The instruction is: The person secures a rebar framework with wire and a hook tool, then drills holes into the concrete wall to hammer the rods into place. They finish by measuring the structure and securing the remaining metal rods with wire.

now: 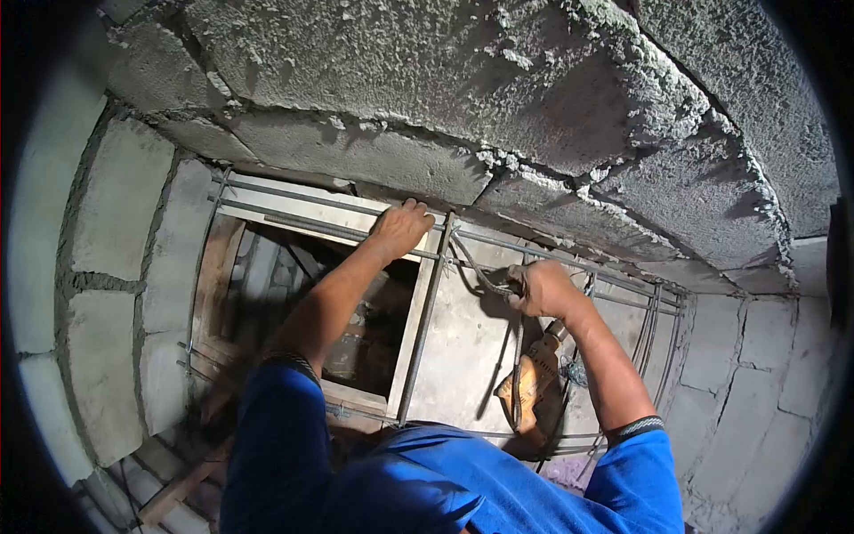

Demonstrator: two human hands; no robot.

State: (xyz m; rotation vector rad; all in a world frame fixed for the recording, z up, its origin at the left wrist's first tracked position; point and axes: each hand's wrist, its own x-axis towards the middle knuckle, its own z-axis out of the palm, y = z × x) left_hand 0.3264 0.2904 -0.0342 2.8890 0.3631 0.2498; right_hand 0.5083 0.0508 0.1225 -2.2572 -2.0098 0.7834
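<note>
Left hand: your left hand [402, 228] rests on the grey steel rebar grid [427, 298], fingers hidden.
Right hand: your right hand [539, 288] grips a thin bent wire tool [476, 274], tip indistinct.
Below: orange object [527, 384], partly hidden.

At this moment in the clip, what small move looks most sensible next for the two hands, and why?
Probably twist the tie wire tight at the bar crossing. The right hand grips the wire beside the vertical rebar, while the left hand steadies the horizontal rebar; the wire looks slack.

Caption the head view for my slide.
Left hand steadies a rebar grid against block wall; right hand grips a wire-tying tool.
</note>
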